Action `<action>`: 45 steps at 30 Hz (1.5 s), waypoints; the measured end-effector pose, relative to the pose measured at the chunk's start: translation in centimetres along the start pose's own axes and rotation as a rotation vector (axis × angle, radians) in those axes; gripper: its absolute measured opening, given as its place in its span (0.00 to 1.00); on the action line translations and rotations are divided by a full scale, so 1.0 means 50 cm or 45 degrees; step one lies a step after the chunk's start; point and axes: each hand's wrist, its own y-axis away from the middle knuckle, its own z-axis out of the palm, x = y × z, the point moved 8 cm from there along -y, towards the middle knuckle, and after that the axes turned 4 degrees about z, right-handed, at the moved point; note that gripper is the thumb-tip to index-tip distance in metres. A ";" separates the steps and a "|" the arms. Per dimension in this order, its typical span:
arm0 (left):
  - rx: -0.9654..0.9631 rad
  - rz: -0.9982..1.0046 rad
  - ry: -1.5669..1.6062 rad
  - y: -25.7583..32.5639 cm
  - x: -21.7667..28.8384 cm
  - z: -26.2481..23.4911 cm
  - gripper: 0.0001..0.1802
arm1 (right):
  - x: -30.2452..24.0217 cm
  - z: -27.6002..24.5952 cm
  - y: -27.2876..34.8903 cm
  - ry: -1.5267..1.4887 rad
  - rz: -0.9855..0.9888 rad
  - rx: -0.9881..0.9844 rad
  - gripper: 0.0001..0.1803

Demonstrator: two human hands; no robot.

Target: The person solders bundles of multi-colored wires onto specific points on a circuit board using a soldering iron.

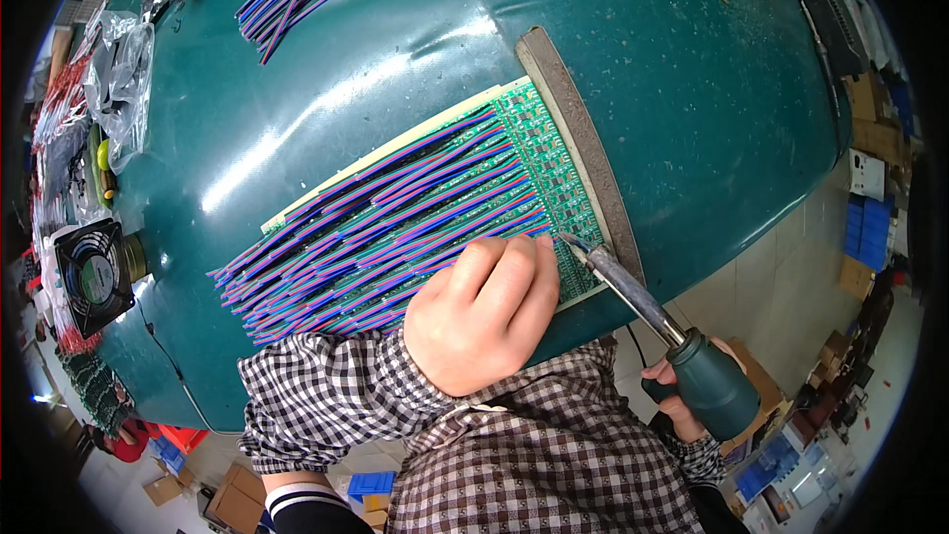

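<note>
Left hand point(484, 311) curled into a loose fist, fingertips pressing wires point(395, 222) onto the green board point(549, 163) at its near edge. Right hand point(682, 396) wrapped around the iron point(652, 311) handle, tip touching the board just beside the left fingers. Right hand mostly hidden behind the handle; solder joint itself too small to resolve.

Bright overhead glare, fisheye-bent dark edges
</note>
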 end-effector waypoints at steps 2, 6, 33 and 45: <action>0.036 -0.068 0.049 -0.002 -0.004 -0.003 0.23 | -0.001 0.000 -0.002 0.006 -0.008 -0.003 0.41; 0.042 -0.070 0.049 -0.002 -0.004 -0.003 0.23 | -0.001 0.000 0.000 0.088 -0.017 -0.013 0.42; 0.003 0.005 -0.062 0.001 0.003 -0.002 0.18 | 0.006 -0.007 0.007 0.043 0.001 -0.004 0.43; 0.061 0.019 -0.068 0.004 0.008 -0.001 0.22 | 0.010 -0.002 0.006 -0.064 0.055 -0.003 0.41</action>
